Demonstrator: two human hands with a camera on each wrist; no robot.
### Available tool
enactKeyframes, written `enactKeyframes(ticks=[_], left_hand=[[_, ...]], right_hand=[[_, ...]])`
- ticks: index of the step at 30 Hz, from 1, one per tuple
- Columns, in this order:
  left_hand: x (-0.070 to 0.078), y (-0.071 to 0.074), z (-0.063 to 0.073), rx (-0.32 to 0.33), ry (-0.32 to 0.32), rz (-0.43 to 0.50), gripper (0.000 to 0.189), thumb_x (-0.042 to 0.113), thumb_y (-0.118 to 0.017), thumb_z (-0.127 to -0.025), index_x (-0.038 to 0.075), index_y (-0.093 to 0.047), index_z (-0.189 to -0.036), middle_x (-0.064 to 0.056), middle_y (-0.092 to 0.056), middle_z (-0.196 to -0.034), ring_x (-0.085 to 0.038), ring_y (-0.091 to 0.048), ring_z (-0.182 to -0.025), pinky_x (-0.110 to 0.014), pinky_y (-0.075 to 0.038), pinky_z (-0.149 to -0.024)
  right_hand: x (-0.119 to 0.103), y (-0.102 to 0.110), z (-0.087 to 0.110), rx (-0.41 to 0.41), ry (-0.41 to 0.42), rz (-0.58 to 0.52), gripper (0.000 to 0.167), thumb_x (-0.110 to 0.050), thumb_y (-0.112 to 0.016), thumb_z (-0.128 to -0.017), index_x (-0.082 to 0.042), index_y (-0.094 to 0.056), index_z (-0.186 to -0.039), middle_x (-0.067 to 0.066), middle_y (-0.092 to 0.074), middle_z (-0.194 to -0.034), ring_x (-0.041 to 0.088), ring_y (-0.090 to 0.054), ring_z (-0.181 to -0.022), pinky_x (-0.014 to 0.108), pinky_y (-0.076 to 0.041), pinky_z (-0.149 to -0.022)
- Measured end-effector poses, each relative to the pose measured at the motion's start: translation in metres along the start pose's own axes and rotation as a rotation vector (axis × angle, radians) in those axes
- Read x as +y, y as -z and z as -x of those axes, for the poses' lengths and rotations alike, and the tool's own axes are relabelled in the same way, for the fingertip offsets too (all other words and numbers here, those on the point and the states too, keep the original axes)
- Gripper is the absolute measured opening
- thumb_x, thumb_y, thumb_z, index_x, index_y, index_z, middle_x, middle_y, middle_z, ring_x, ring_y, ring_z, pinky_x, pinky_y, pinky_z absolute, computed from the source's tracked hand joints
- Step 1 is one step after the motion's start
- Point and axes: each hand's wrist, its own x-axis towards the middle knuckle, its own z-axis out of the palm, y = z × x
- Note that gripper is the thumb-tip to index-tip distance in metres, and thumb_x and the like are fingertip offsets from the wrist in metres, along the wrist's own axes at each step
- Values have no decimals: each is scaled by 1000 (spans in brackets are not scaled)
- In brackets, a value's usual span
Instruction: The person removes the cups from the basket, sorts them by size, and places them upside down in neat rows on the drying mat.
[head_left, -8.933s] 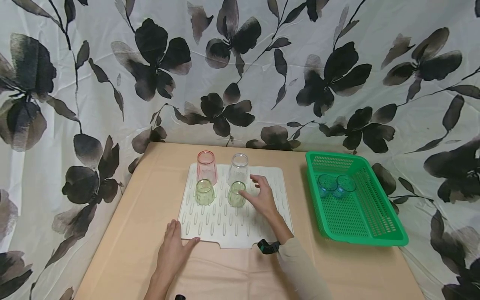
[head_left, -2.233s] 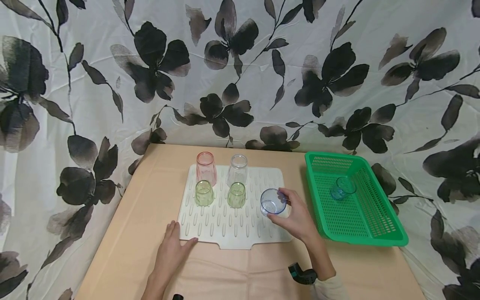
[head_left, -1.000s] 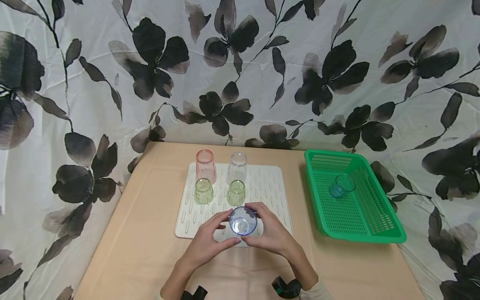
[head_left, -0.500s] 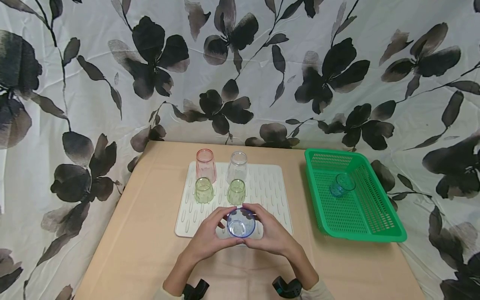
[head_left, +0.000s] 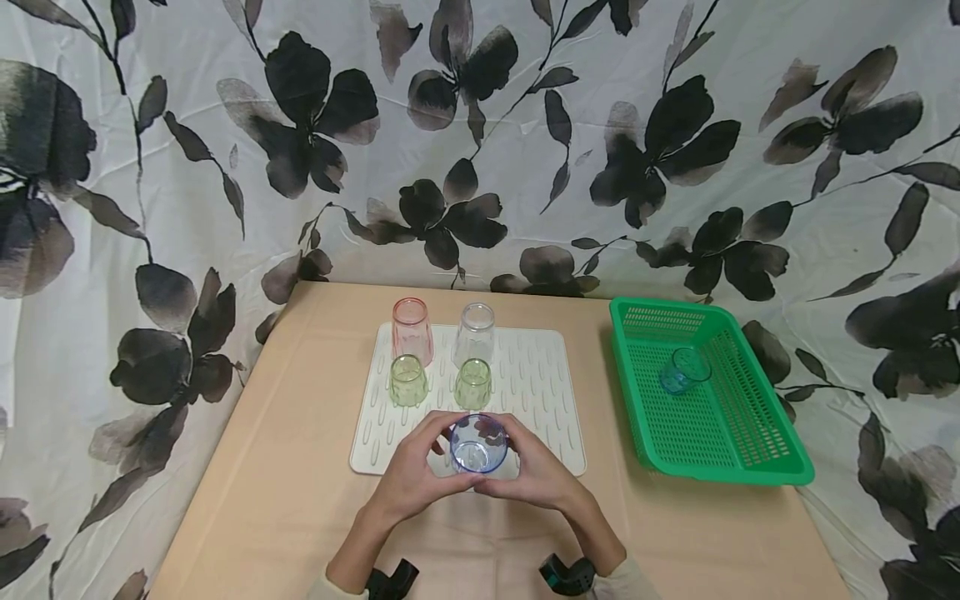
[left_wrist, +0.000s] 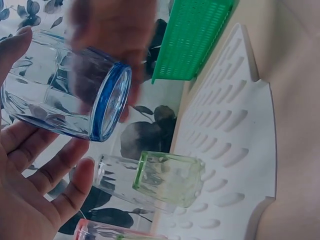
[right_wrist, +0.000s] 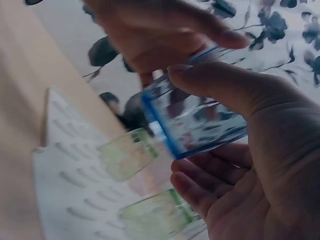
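Both hands hold a blue-tinted drinking glass (head_left: 478, 454) over the front edge of a white ridged drying mat (head_left: 525, 417). My left hand (head_left: 412, 471) curls round its left side, and the right hand (head_left: 536, 475) grips the opposite side. The head view looks down into the glass; its thick blue base (left_wrist: 107, 107) shows in the left wrist view. Behind it on the mat stand two green glasses, one at left (head_left: 408, 383) and one at right (head_left: 473, 386). A pink glass (head_left: 412, 333) and a clear glass (head_left: 475, 337) stand farther back.
A green plastic basket (head_left: 720, 475) stands on the right of the table (head_left: 247, 500), with one blue glass (head_left: 684, 372) inside. A floral cloth (head_left: 555, 125) hangs behind the table. Each wrist wears a black device, such as the right one (head_left: 567, 575).
One blue glass has left the basket in the right hand and come to the mat's front middle. The left hand has moved from the mat's corner onto it. Lately it shifted slightly left.
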Motion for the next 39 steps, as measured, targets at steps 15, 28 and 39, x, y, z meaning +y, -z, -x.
enactKeyframes(ticks=[15,28,39], left_hand=[[-2,8,4,60,-8,69,73,32,-92,-71,18,-59,-134,-2,-67,-120,-19,-65,-100,-28,-59,-76],[-7,23,17,-39,92,96,92,28,-91,-73,29,-42,-151,0,-66,-121,-14,-70,-97,-32,-59,-85],[-16,11,30,-124,283,-104,75,49,-90,-67,30,-56,-132,14,-65,-121,-11,-66,-100,-30,-58,-85]], right_hand=[[33,-11,-1,3,125,-179,54,-13,-83,-82,-10,-58,-130,10,-64,-127,22,-62,-116,31,-56,-99],[24,12,2,-2,140,-216,57,-7,-83,-80,-10,-57,-131,11,-60,-128,9,-59,-114,27,-55,-99],[3,2,-15,-6,290,-252,57,1,-81,-79,-2,-55,-129,18,-60,-121,16,-59,-114,32,-53,-104]])
